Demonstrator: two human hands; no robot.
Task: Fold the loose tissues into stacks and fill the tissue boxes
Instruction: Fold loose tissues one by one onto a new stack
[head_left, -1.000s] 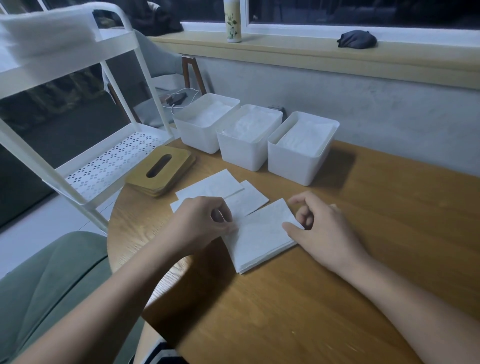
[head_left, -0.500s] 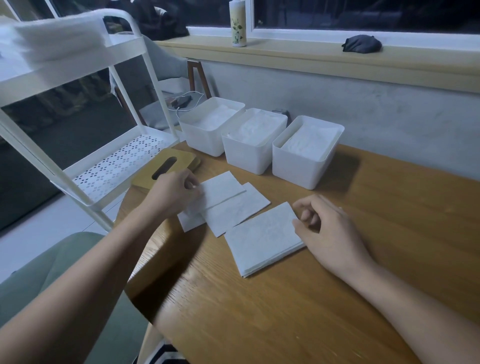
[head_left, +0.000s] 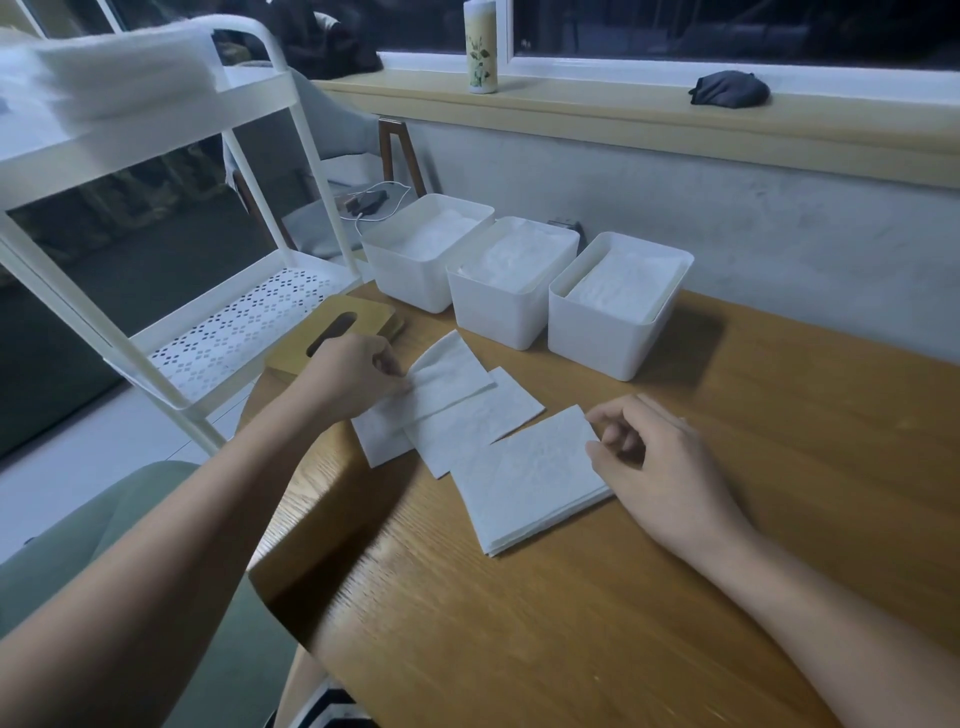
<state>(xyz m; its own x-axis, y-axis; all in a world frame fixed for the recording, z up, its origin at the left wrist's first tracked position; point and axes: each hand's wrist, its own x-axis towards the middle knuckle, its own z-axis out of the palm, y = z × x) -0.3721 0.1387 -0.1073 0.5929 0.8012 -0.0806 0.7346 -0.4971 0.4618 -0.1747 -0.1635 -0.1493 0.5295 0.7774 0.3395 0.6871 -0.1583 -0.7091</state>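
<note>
While the left hand (head_left: 353, 374) pinches 1 loose tissue (head_left: 453, 375) left of the rectangular embossed tissue stack (head_left: 524, 480), the right hand (head_left: 662, 470) rests loosely curled, empty, against its right edge; 3 white plastic tissue boxes (head_left: 498, 312) stand behind.

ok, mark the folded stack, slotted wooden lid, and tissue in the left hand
folded stack (head_left: 524, 478): head view, top sheet's middle.
slotted wooden lid (head_left: 371, 317): head view, beside the slot.
loose tissue (head_left: 449, 374): head view, centre, beside left hand (head_left: 353, 371).
</note>
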